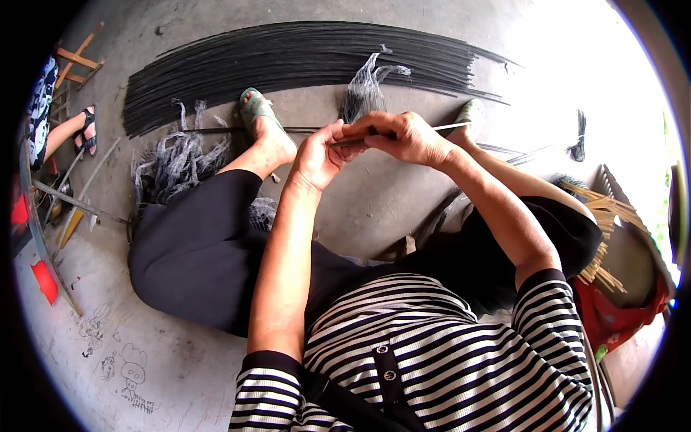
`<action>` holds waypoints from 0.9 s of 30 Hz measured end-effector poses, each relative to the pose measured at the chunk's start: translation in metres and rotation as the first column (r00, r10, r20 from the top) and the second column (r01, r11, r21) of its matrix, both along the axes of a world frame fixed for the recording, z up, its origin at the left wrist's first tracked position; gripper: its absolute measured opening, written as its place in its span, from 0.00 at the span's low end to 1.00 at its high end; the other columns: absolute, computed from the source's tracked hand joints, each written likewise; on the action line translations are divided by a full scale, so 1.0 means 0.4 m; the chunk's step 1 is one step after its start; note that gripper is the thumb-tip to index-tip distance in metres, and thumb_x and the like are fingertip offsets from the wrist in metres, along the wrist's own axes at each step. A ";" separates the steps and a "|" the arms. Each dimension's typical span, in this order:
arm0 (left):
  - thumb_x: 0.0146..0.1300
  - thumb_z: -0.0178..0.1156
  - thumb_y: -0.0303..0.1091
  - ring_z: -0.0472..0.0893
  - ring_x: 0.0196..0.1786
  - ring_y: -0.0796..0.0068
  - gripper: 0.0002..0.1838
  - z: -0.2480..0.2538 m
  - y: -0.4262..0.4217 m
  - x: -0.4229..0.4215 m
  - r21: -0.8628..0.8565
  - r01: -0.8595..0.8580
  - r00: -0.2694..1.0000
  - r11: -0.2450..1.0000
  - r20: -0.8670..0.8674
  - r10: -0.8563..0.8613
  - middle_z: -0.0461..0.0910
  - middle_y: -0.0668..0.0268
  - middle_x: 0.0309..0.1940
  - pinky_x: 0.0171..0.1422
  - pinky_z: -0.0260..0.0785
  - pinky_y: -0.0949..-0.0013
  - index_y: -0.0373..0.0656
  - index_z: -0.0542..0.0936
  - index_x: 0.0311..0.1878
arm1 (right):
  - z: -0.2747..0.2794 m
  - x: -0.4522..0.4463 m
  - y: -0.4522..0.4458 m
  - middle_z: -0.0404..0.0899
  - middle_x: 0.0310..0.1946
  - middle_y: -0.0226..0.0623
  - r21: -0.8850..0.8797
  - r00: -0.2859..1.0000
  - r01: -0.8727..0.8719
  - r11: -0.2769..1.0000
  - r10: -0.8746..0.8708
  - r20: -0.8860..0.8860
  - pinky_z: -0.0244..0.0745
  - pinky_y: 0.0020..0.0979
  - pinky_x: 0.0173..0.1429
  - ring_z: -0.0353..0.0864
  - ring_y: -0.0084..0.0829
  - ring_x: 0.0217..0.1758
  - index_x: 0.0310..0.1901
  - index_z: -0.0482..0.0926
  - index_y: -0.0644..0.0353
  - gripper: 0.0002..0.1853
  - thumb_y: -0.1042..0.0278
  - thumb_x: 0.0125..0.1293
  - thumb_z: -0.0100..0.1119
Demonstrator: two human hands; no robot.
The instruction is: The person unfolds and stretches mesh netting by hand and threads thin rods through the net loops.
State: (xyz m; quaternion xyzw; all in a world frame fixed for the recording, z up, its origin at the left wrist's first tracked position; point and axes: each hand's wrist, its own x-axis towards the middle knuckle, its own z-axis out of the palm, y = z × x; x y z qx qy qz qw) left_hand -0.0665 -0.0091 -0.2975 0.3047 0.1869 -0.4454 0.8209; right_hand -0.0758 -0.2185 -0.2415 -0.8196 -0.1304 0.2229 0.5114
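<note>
Both of my hands meet in front of me at the upper middle of the head view. My left hand point(319, 155) is closed on a thin dark strip point(348, 142), with its fingertips against the other hand. My right hand point(407, 138) bends over the same strip from the right, its fingers closed round it. A long thin rod point(450, 126) shows on both sides of the hands, pale at the right and dark at the left. Just beyond them, a tuft of clear plastic strands point(366, 85) lies on a wide bundle of black strips point(288, 54).
More plastic strands point(181, 160) lie by the left foot. At the right are tan sticks point(608, 209) and a red bag point(619, 317). A small black bundle point(579, 135) lies farther out. Another person's leg point(66, 135) and a wooden frame point(75, 57) are at the left.
</note>
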 end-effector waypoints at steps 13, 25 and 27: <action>0.71 0.43 0.43 0.76 0.57 0.52 0.25 0.018 -0.003 -0.005 -0.069 0.025 0.999 0.997 0.026 -0.023 0.76 0.45 0.54 0.69 0.61 0.57 0.29 0.72 0.57 | -0.026 0.017 -0.029 0.83 0.31 0.35 -0.026 0.999 -0.023 0.999 0.024 0.033 0.77 0.33 0.41 0.84 0.36 0.34 0.42 0.80 0.53 0.08 0.65 0.62 0.58; 0.72 0.43 0.44 0.76 0.57 0.52 0.26 0.024 0.004 0.002 -0.135 0.085 0.995 0.987 0.069 -0.076 0.76 0.45 0.53 0.68 0.63 0.56 0.29 0.70 0.59 | -0.026 0.021 -0.058 0.84 0.36 0.33 -0.337 0.992 -0.045 0.940 0.082 0.095 0.78 0.32 0.44 0.84 0.35 0.38 0.45 0.82 0.47 0.09 0.65 0.63 0.59; 0.72 0.43 0.43 0.77 0.57 0.52 0.26 0.023 0.000 -0.001 -0.128 0.089 0.994 0.988 0.078 -0.079 0.77 0.45 0.52 0.68 0.63 0.56 0.29 0.70 0.59 | -0.022 0.021 -0.050 0.84 0.35 0.33 -0.387 0.990 -0.056 0.920 0.100 0.095 0.78 0.31 0.43 0.85 0.33 0.37 0.44 0.82 0.50 0.09 0.67 0.62 0.59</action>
